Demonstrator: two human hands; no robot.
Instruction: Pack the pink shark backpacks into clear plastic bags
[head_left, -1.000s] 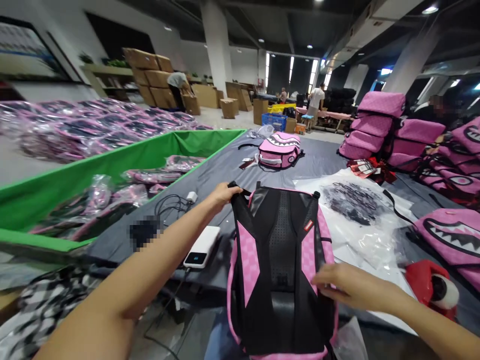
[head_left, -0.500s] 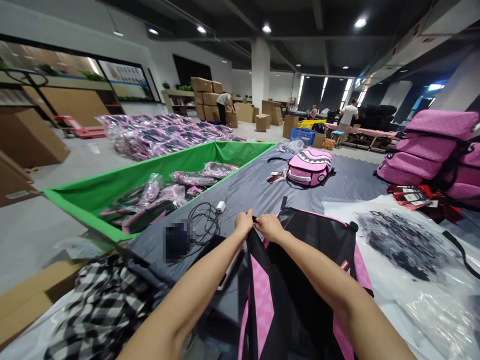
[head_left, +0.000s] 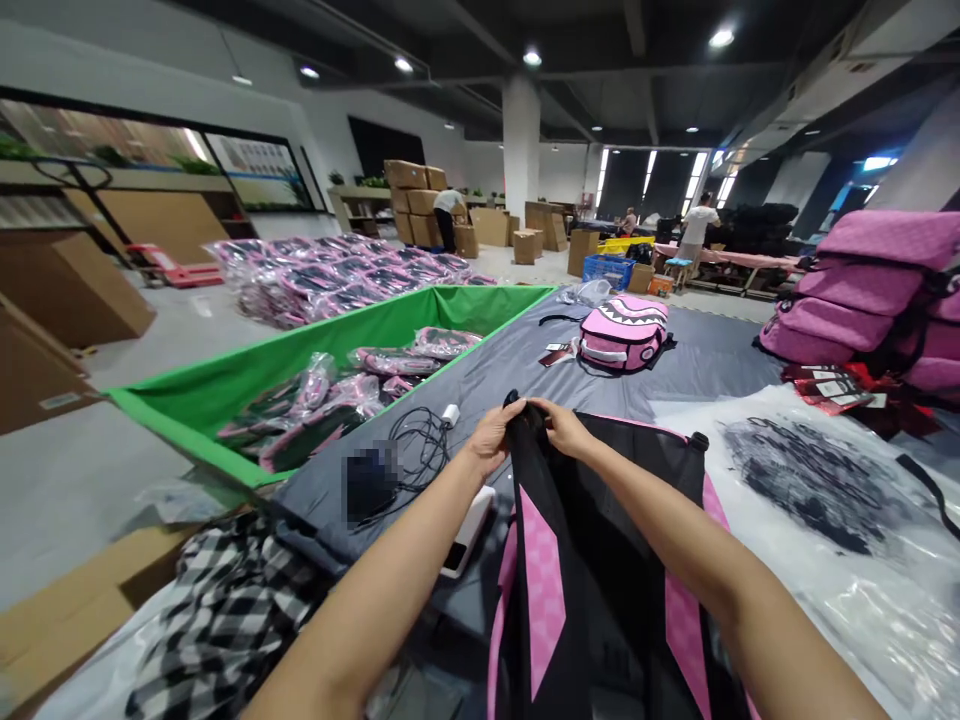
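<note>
A black and pink backpack [head_left: 637, 480] lies on the grey-covered table in front of me, its black side and straps facing up. One shoulder strap [head_left: 544, 570], black with a pink checked panel, is pulled up at its far end. My left hand [head_left: 491, 440] is closed on the tip of this strap, where a small black piece sticks up. On the other side of the tip, my right hand [head_left: 564, 428] pinches the strap with its fingertips. The fingers partly cover the small black piece. Beside my left forearm lies a white device [head_left: 472, 535].
Left of the table stands a green bin [head_left: 202, 415] holding bagged backpacks. A pink backpack [head_left: 626, 330] with a toothed pattern sits farther back. Stacked pink bags [head_left: 862, 290] and clear plastic [head_left: 862, 600] are at right. Black cables [head_left: 420, 440] lie at left; other people work far off.
The strap end has risen, and my hands have shifted slightly right and up with it. My right hand has changed from a closed fist to a fingertip pinch.
</note>
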